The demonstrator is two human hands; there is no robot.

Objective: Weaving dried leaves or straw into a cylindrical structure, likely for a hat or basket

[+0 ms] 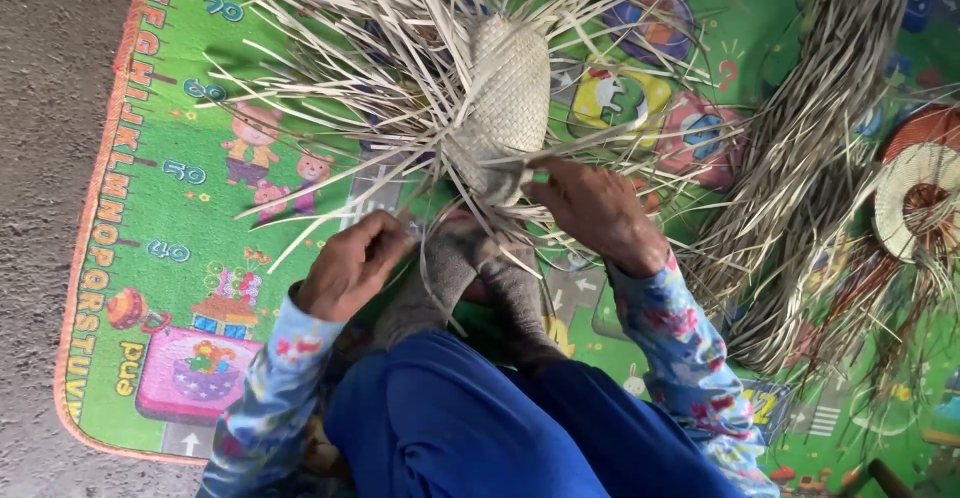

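Straw basket [505,98], two hands [350,268] [595,208]

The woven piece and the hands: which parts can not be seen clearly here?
- Head view: near end of the woven piece, covered by loose strips and the right hand.
- Left hand fingers curl under; what they pinch is hidden.
- Round woven disc, cut by the right edge.
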